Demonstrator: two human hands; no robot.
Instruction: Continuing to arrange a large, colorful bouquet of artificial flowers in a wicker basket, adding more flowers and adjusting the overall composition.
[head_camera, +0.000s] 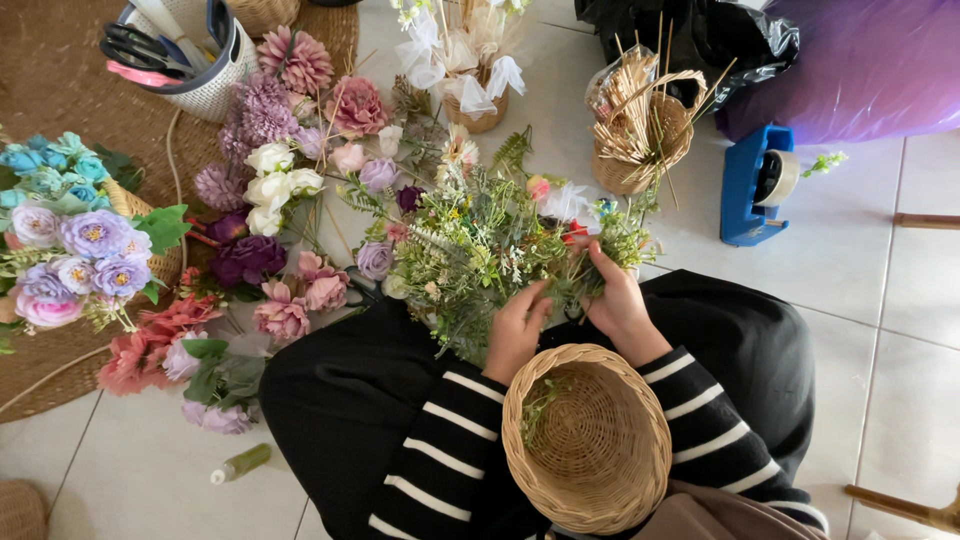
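Head view, left to right: at nine o'clock I see a wicker basket of lilac and blue artificial roses (85, 250) on a round woven mat (60, 90), then loose pink and purple blooms (270, 130) spread over the tiled floor (880, 300). At eleven o'clock stands a white holder with scissors (185, 50).

The sprig bundle of artificial greenery and small flowers (480, 240) lies straight ahead of me at twelve o'clock, its long axis running from ten o'clock down to four, stems toward my lap. My left hand (515, 330) is curled around the lower stems, fingers closed on them. My right hand (618, 300) pinches into the right side of the same bundle; it sits a little farther up, nearer the blossoms. The empty wicker basket (588, 440) rests on my lap at six o'clock, just beneath both hands.

Farther right, a basket of wooden sticks (640, 130) at one o'clock, a blue tape dispenser (755, 185) at two, purple plastic sheeting (860, 70) behind it.
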